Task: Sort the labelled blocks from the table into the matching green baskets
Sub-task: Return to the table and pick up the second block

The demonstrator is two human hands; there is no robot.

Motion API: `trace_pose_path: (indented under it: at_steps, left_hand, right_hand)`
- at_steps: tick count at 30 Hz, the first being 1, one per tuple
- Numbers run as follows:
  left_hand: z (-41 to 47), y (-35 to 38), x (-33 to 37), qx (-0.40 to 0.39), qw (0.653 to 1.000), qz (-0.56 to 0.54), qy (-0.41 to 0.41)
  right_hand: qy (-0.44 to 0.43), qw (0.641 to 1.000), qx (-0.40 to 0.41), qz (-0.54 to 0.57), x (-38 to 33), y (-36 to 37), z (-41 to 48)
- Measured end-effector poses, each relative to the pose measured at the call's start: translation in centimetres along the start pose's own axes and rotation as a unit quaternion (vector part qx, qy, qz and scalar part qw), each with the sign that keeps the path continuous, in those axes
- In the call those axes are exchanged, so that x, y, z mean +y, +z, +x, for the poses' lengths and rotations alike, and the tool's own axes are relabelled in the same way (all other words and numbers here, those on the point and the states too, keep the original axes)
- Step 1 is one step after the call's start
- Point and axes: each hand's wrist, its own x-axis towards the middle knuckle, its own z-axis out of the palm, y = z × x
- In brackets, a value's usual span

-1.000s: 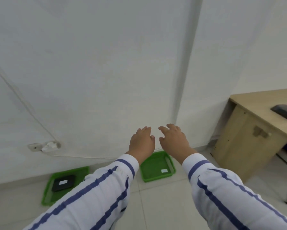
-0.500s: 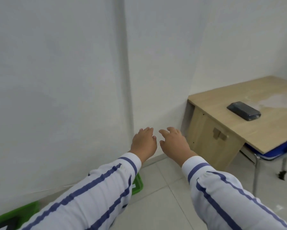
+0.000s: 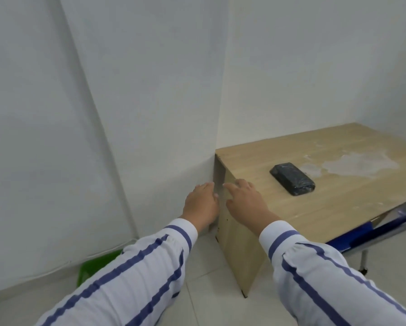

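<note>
A black block (image 3: 292,179) wrapped in shiny film lies flat on the wooden table (image 3: 333,184) at the right; I cannot make out its label. My left hand (image 3: 200,204) and my right hand (image 3: 245,203) are stretched out side by side in front of the table's near left corner, palms down, fingers apart, holding nothing. The right hand is roughly a hand's width left of the block. Only one corner of a green basket (image 3: 92,267) shows on the floor at lower left, mostly hidden behind my left sleeve.
White walls meet in a corner behind the table. A pale smear (image 3: 352,164) marks the tabletop beyond the block. A blue chair seat with a metal leg (image 3: 385,228) pokes out under the table's right side. A white cable (image 3: 56,269) runs along the wall base.
The view has swung to the right: the green baskets slid out of sight at the left and the table with the black block came toward the middle. Both hands stay outstretched and empty.
</note>
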Motion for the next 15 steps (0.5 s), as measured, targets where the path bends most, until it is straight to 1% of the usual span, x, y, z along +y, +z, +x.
trace_pose_path:
  at_steps: [4,7,9,12,15]
  left_hand:
    - [1.4,4.3,4.4,-0.017,0.999,-0.019,-0.024]
    - [3.3,6.9,6.5,-0.029,0.999,-0.022,-0.037]
    - [5.1,8.4,7.4,-0.032,0.998,-0.022,-0.045]
    - [8.5,10.8,8.9,-0.030,0.999,-0.018,-0.034]
    - [12.3,13.2,10.9,-0.045,0.998,-0.032,-0.042]
  right_hand:
    - [0.000,1.000,-0.010,0.013,6.6,-0.7,1.2]
    - [0.005,0.999,-0.038,0.017,10.7,-0.2,2.7]
    - [0.003,0.998,-0.056,0.013,13.1,0.2,4.0]
    - [0.005,0.998,-0.060,0.003,16.7,0.5,6.5]
    - [0.013,0.997,-0.071,-0.009,20.2,0.4,9.0]
